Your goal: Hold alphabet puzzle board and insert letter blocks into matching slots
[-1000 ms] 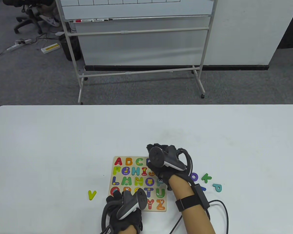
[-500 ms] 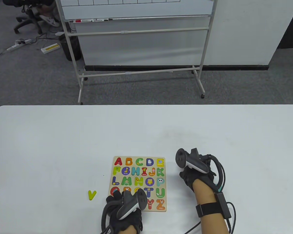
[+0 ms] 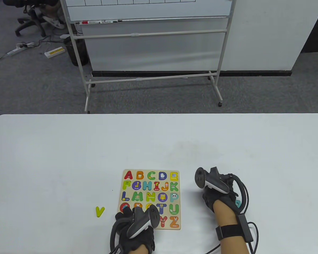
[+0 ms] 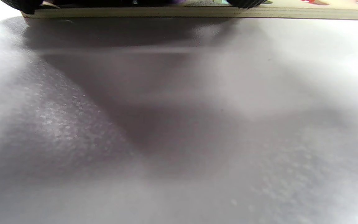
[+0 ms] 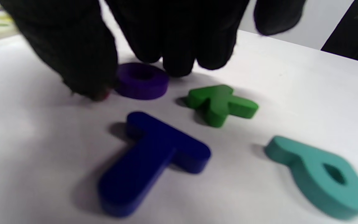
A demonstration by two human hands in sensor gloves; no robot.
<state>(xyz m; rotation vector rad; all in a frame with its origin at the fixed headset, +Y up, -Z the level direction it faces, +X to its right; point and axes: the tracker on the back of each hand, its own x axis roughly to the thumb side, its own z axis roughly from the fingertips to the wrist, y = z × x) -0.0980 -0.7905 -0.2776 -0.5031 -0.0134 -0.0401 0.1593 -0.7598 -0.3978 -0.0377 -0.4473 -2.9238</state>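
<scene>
A yellow-green V block (image 3: 100,211) is lying left of the puzzle board (image 3: 149,199). The left hand (image 3: 133,227) is pressing on the board's near-left corner. The right hand (image 3: 217,191), fingers (image 5: 179,59) curled down, is touching the purple O block (image 5: 141,81) beside the K (image 5: 221,104), T (image 5: 149,160) and P (image 5: 320,175) blocks.

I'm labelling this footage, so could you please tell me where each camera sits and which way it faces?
Table view: high, facing the person, looking down on the table, puzzle board, yellow V; left hand and right hand both show.
Left wrist view: just above the table, facing the board's edge; fingertips on it.
Right wrist view: low behind the fingers, facing purple O, green K, blue T, teal P.
Shared: table and left wrist views show the board.
</scene>
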